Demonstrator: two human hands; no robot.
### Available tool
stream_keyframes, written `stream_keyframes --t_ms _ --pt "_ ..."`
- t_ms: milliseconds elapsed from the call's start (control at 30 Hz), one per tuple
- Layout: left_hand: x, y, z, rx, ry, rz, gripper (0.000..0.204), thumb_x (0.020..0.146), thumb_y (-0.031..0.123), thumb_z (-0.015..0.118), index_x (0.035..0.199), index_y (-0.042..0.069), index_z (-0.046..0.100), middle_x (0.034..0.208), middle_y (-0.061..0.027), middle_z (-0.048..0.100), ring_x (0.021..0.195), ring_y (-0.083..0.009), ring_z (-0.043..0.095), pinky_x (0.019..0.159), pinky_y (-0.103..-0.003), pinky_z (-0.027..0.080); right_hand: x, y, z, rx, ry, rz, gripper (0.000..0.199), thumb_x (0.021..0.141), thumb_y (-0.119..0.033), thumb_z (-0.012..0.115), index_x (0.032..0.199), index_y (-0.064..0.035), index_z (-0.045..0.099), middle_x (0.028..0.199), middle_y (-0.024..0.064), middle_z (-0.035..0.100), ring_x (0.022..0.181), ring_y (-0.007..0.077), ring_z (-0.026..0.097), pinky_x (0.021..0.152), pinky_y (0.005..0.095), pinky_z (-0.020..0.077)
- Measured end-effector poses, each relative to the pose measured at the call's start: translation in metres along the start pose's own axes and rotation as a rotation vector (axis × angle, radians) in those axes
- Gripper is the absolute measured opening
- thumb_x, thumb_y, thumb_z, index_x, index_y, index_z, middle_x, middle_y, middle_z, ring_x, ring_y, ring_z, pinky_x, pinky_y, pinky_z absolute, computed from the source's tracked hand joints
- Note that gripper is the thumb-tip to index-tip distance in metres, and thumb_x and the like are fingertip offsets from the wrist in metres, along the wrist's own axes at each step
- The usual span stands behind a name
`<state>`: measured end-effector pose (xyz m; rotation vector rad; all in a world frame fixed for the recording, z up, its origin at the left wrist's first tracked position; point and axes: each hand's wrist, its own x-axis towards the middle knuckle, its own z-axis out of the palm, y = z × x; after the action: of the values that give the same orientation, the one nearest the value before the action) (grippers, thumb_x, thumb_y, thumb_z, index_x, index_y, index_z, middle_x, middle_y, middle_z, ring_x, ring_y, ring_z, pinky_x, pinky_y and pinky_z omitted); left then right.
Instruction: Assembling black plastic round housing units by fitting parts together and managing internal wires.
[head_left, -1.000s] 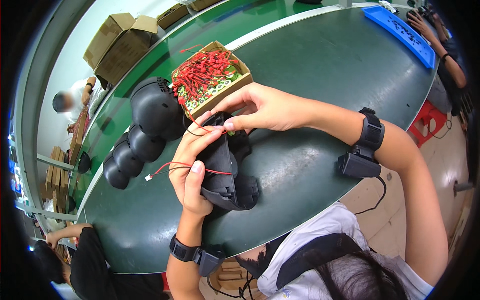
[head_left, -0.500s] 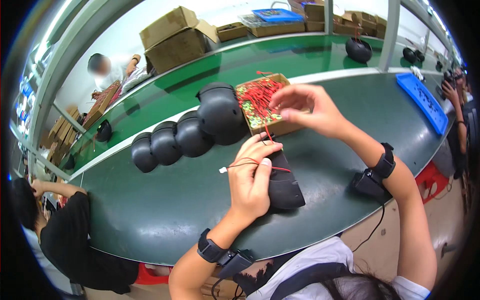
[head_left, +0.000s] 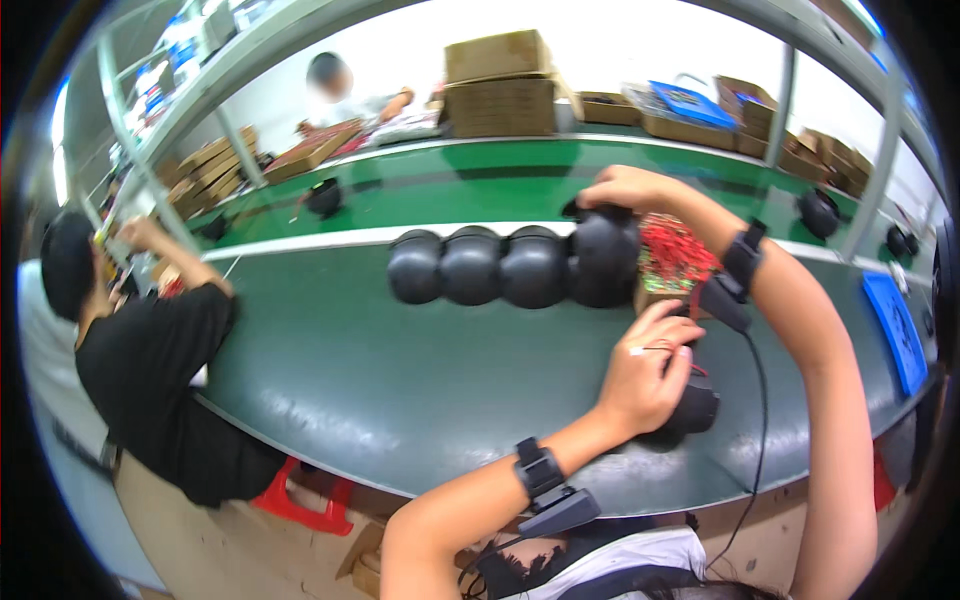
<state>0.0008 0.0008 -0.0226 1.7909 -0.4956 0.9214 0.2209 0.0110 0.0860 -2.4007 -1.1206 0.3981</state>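
My left hand (head_left: 645,372) is closed over a smooth black curved housing (head_left: 695,405) lying on the bench, with a thin red wire and a small white connector at its fingers. My right hand (head_left: 625,188) reaches past a cardboard box of red wires (head_left: 674,250) to the tall black rounded housing (head_left: 604,262) beside it. Its fingers curl round that housing's upper edge; the fingertips are partly hidden. Several smaller black domed housings (head_left: 470,268) stand in a row to the left of the tall one.
A dark green bench (head_left: 420,380) lies before me, with a blue tray (head_left: 895,330) at its right end. Behind a pale rail runs a green conveyor (head_left: 430,185) carrying black housings. Cardboard boxes (head_left: 500,100) stand beyond. A co-worker in black (head_left: 165,350) sits at left.
My right hand has gone from above the wire box to the top of the tall housing and closed there. My left hand stays on its housing. The view has swung to the left.
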Motion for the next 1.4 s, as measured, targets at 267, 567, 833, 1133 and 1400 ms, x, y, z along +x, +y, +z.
stream_keyframes --t_ms 267,567,833,1133,1400 --pt "-0.007 -0.005 -0.011 -0.037 0.057 0.023 0.016 0.08 0.003 0.055 0.094 -0.001 0.064 0.097 -0.017 0.064 0.111 -0.0392 0.054 0.095 -0.044 0.044 -0.041 -0.005 -0.02 0.744 0.489 -0.054 0.049 0.085 -0.048 0.054 0.118 -0.0119 0.058 0.108 0.0044 0.058 0.099 0.0159 0.052 0.086 0.0297 0.0402" --pt "-0.001 -0.004 0.02 -0.124 -0.042 0.07 0.018 0.079 0.0 0.053 0.095 -0.003 0.06 0.1 -0.0191 0.062 0.116 -0.0431 0.05 0.098 -0.046 0.04 -0.263 0.111 -0.005 0.797 0.37 -0.198 0.056 0.095 -0.04 0.037 0.135 -0.0023 0.045 0.135 0.0082 0.047 0.126 0.0185 0.042 0.109 0.0306 0.026" --pt "-0.004 -0.01 0.012 -0.087 -0.052 0.012 0.019 0.079 0.001 0.053 0.097 -0.004 0.06 0.102 -0.0194 0.062 0.121 -0.0428 0.047 0.101 -0.046 0.038 -0.249 0.161 0.07 1.175 0.409 -0.054 0.053 0.092 -0.035 0.042 0.135 -0.0035 0.043 0.126 0.0109 0.053 0.113 0.0203 0.053 0.098 0.0306 0.0395" --pt "-0.008 0.002 0.004 -0.112 -0.152 0.032 0.021 0.079 0.004 0.055 0.098 -0.002 0.061 0.105 -0.0199 0.061 0.12 -0.0421 0.048 0.101 -0.047 0.038 -0.245 0.071 0.099 1.236 0.359 -0.096 0.072 0.07 -0.035 0.059 0.133 -0.0026 0.043 0.124 0.0117 0.051 0.114 0.0207 0.052 0.099 0.0306 0.039" --pt "0.011 0.007 -0.01 -0.042 -0.275 -0.02 0.028 0.083 0.013 0.05 0.101 -0.002 0.066 0.107 -0.0173 0.064 0.119 -0.0361 0.051 0.1 -0.047 0.04 -0.229 0.075 0.084 1.077 0.192 -0.252 0.064 0.073 -0.024 0.068 0.131 -0.0031 0.048 0.131 0.0098 0.051 0.124 0.0204 0.045 0.108 0.0342 0.03"
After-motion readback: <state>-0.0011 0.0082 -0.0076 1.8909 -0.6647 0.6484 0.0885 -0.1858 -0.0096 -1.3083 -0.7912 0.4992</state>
